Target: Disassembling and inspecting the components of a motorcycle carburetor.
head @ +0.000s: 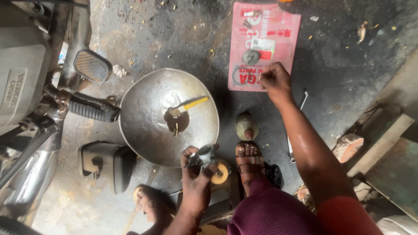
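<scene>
Far left: motorcycle (30, 87) parked on stained concrete floor (348, 52), ribbed footpeg (93, 111) and rectangular pedal pad (91, 66) jutting toward frame centre. Below the peg, a black boxy part (106, 163) lying on the floor.

Centre-left: wide dented metal bowl (143, 130) on the floor, small pool of dark liquid at its bottom. Yellow-handled brush (188, 105) lying inside, bristles at the edge of the pool; a small brass-coloured piece (176, 129) resting in the liquid.

Centre: left hand (196, 180) raised just beside the bowl's near rim, grip closed around a small grey metal carburettor-like part (203, 156) — fingers wrapped on its body, part held above the floor, not touching the bowl. Yellow round object (222, 174) just behind the hand, partly hidden. Bare foot (150, 202) lower left of the hand; sandalled foot (249, 159) to its right, small capped bottle (246, 126) just beyond the toes.

Centre-right: pink printed sheet (278, 30) spread flat on the floor, carrying a round grey part (251, 56), a thin ring gasket (238, 75) and small hardware near its top edge. Right hand (275, 80) reaching out, fingertips pinched together at the sheet's lower right corner — whether anything is pinched between them cannot be told.

Right: slim metal tool (303, 99) on the floor just beside the forearm; brick fragment (348, 146) and wooden boards (383, 135) at the far edge.
</scene>
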